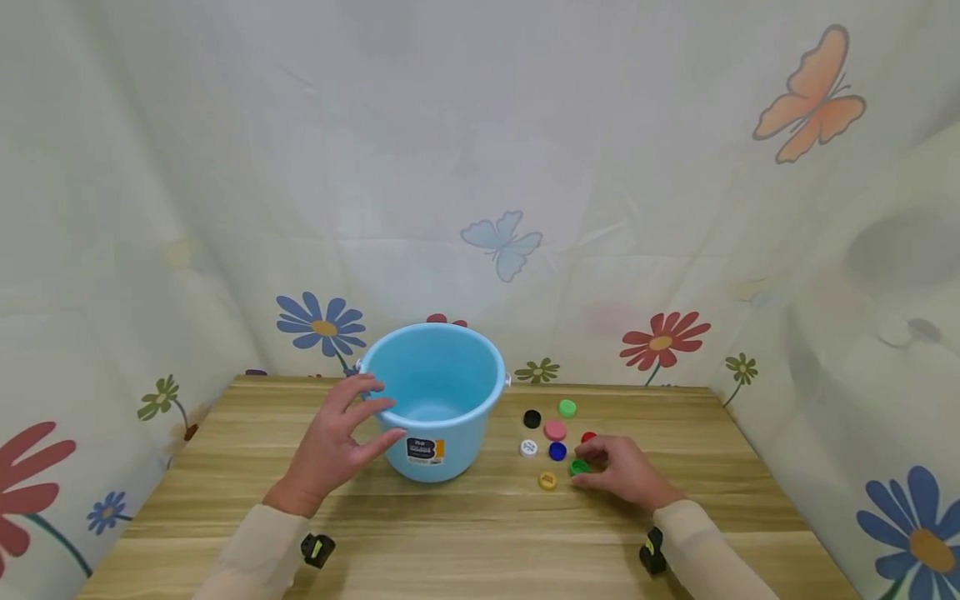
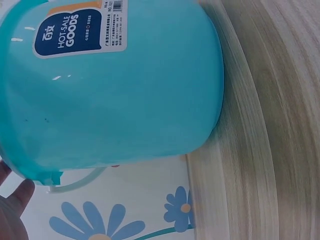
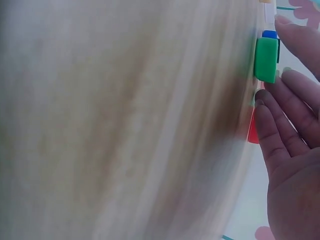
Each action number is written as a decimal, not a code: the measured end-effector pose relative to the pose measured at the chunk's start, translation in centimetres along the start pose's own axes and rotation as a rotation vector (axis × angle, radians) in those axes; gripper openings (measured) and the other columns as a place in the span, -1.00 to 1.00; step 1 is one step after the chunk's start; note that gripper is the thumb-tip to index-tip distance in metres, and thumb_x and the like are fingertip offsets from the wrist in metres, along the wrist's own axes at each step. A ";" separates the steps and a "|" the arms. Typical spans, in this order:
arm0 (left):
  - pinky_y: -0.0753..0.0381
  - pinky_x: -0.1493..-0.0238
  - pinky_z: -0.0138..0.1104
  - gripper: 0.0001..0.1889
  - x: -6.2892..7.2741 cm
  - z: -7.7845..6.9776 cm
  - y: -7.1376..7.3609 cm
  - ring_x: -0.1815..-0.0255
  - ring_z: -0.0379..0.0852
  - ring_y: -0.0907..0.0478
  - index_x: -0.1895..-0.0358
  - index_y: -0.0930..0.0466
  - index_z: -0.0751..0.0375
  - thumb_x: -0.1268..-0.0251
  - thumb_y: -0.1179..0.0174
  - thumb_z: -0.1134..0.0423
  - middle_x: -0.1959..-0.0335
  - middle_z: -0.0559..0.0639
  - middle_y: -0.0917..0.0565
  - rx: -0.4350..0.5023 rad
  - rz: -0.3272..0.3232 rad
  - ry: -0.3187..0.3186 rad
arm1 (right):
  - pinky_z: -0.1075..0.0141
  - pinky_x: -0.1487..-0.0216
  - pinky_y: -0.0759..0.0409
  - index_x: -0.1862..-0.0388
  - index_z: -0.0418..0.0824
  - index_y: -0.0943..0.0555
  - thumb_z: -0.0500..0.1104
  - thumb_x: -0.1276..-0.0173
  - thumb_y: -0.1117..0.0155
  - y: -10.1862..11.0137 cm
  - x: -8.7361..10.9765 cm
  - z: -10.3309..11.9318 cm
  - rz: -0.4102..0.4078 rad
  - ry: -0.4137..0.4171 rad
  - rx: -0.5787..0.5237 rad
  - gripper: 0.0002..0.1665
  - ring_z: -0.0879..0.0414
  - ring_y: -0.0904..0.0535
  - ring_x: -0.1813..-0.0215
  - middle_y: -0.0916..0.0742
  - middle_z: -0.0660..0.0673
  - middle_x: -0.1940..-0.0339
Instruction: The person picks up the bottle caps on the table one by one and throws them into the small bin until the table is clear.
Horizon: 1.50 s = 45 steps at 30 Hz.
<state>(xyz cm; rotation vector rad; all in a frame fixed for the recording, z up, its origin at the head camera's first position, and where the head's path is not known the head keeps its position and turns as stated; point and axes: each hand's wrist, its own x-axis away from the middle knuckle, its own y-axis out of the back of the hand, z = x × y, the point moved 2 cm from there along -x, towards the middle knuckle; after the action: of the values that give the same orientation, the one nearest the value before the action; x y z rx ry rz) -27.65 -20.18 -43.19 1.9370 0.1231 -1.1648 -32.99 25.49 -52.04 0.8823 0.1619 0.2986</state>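
Standing upright on the wooden surface [image 1: 420, 529], the light-blue bucket [image 1: 467, 440] has the left hand [image 1: 333, 450] at its near-left rim, fingers spread. Over on the right in the head view, the dark green cap [image 1: 578, 468] lies between the thumb and fingers of the right hand [image 1: 626, 471], with the red cap [image 1: 588, 437] partly hidden by those fingers and the blue cap [image 1: 557, 451] and yellow cap [image 1: 548, 480] close by.

From the left wrist, the thumb and a finger stand apart at the bucket's rim; I can't tell whether they press it.

From the right wrist, the thumb looks clear of the dark green cap, fingers gently curved opposite, so I wouldn't call it a pinch. I'd close low on opposite edges, squeeze lightly and lift straight up, sparing the neighbours a nudge.
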 end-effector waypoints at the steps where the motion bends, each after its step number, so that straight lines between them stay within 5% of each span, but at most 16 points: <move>1: -0.69 -0.17 0.15 -0.55 0.0 0.0 0.0 -0.31 0.14 -0.46 0.01 -0.72 0.04 -0.07 -0.56 -0.06 -0.16 0.10 -0.59 0.002 0.000 0.001 | 0.11 -0.14 -0.75 -0.04 -0.06 -0.73 0.09 -0.09 -0.66 0.0 0.0 0.0 0.001 -0.002 0.000 -0.44 0.15 -0.67 0.00 -0.77 0.05 0.04; 16: -0.71 -0.11 0.13 -0.51 0.0 -0.5 0.0 -0.24 0.12 -0.53 0.07 -0.74 0.09 0.17 -0.67 0.14 -0.08 0.08 -0.63 -0.022 -0.021 0.015 | 0.14 -0.09 -0.76 -0.02 -0.08 -0.74 0.10 -0.07 -0.67 0.3 -0.1 0.1 0.023 -0.016 -0.003 -0.44 0.16 -0.66 0.07 -0.78 0.05 0.07; 23: -0.71 -0.10 0.11 -0.47 0.1 -0.4 -0.1 -0.22 0.10 -0.55 0.07 -0.74 0.08 -0.23 -0.29 -0.32 -0.06 0.06 -0.64 -0.013 -0.025 0.005 | 0.13 -0.11 -0.75 -0.03 -0.06 -0.74 0.07 -0.09 -0.66 0.2 -0.1 0.1 0.033 -0.031 0.006 -0.47 0.17 -0.65 0.07 -0.77 0.07 0.07; 29: -0.70 -0.14 0.11 -0.50 0.0 -0.4 0.0 -0.17 0.06 -0.56 0.06 -0.76 0.08 -0.22 -0.34 -0.28 -0.03 0.05 -0.64 -0.007 -0.030 -0.010 | 0.14 -0.12 -0.75 -0.01 -0.05 -0.76 0.05 -0.11 -0.65 0.2 -0.2 0.1 0.038 -0.004 0.034 -0.51 0.18 -0.65 0.06 -0.78 0.09 0.07; 34: -0.70 -0.14 0.11 -0.35 -0.2 -0.6 0.2 -0.17 0.06 -0.56 0.07 -0.78 0.08 -0.30 -0.07 -0.43 -0.03 0.06 -0.65 -0.013 -0.027 -0.012 | 0.13 -0.12 -0.75 -0.02 -0.06 -0.76 0.01 -0.13 -0.64 0.3 -0.2 0.2 0.048 0.010 0.043 -0.53 0.18 -0.65 0.06 -0.78 0.08 0.06; 45: -0.73 -0.09 0.12 -0.38 -0.3 -0.2 0.1 -0.12 0.04 -0.59 0.11 -0.81 0.03 -0.34 -0.04 -0.42 0.06 -0.02 -0.69 -0.036 -0.039 -0.071 | 0.13 -0.10 -0.75 0.00 -0.09 -0.76 -0.09 -0.13 -0.64 0.1 -0.4 0.3 0.042 0.010 0.058 -0.57 0.18 -0.65 0.08 -0.79 0.07 0.08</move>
<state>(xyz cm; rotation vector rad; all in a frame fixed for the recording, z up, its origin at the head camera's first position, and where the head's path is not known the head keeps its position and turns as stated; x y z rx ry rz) -27.65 -20.01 -42.85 1.8669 0.1437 -1.2480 -33.28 25.21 -51.73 0.9423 0.1619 0.3391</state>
